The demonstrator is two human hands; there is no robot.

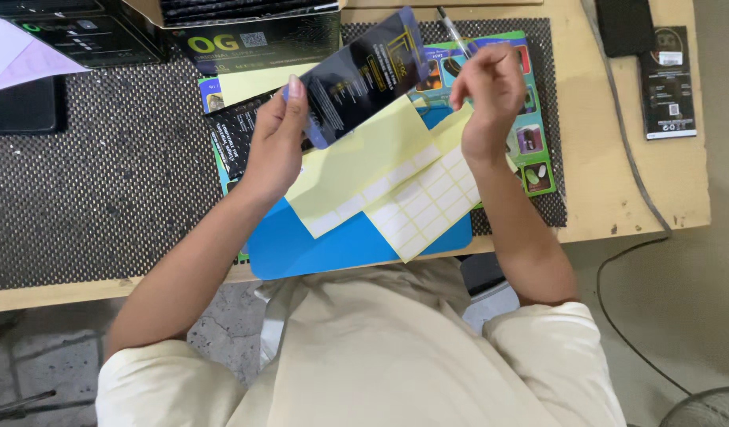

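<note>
- The left hand (276,142) holds a flat dark packet (363,75) raised above the worktop (617,198); its grip is closed on the packet's lower-left end, thumb on the upper face, fingers hidden behind.
- The packet's long axis runs on a slant, from the left hand at the lower left up to its free end at the upper right, so the free end points toward the right hand (487,91).
- The right hand hovers just beside that free end, a small gap apart; its fingers are curled and pinched together, and I cannot tell whether anything small sits between the fingertips.
- The right hand is the nearer one to the free end; the left has the only firm hold.
- Beneath both hands lie two pale yellow label sheets (396,186), overlapping, with rows of small white labels along their lower edges; they rest on a blue board (317,249) at the near edge of the worktop.
- A black mesh mat (103,198) covers the worktop to the left, and a pen (453,30) lies past the right hand.
</note>
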